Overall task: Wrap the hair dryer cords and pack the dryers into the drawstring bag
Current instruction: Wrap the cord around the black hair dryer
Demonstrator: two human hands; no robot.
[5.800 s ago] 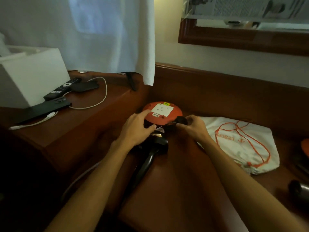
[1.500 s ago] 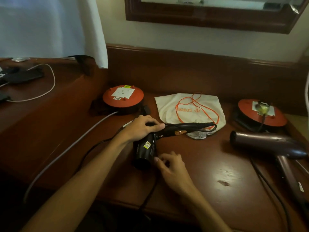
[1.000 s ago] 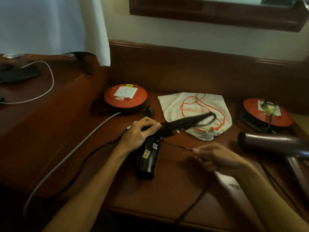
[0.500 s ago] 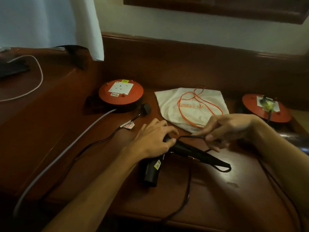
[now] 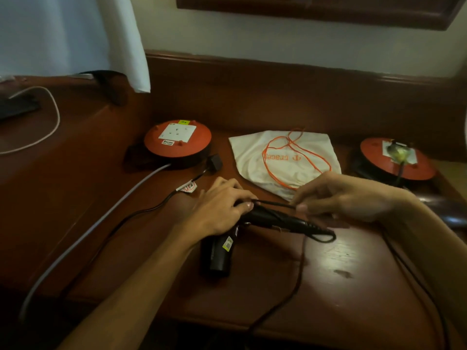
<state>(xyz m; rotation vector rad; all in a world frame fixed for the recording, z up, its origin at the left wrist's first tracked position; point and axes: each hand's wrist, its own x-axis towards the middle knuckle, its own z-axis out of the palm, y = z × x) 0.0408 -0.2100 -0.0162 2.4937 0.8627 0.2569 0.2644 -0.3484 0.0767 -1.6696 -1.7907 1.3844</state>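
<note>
A black hair dryer (image 5: 218, 251) lies on the wooden desk, barrel toward me and folded handle pointing right. My left hand (image 5: 219, 210) grips the dryer at the joint of barrel and handle. My right hand (image 5: 346, 198) pinches the dryer's black cord (image 5: 274, 203) just above the handle, a short stretch of it taut between both hands. The rest of the cord loops down over the front edge and back up to its plug (image 5: 214, 161). The white drawstring bag (image 5: 285, 157) with orange strings lies flat behind my hands. A second dryer (image 5: 447, 210) is mostly hidden behind my right arm.
Two orange cable reels sit at the back, one on the left (image 5: 177, 140) with a grey cable, one on the right (image 5: 398, 157) with a plug in it. A raised wooden ledge (image 5: 50, 152) with a white cable is at left. A white curtain (image 5: 121, 41) hangs above.
My right hand has drawn the cord over the handle toward my left hand. The handle has dropped lower on the desk. Earlier, the dryer's plug was pulled from the left reel.
</note>
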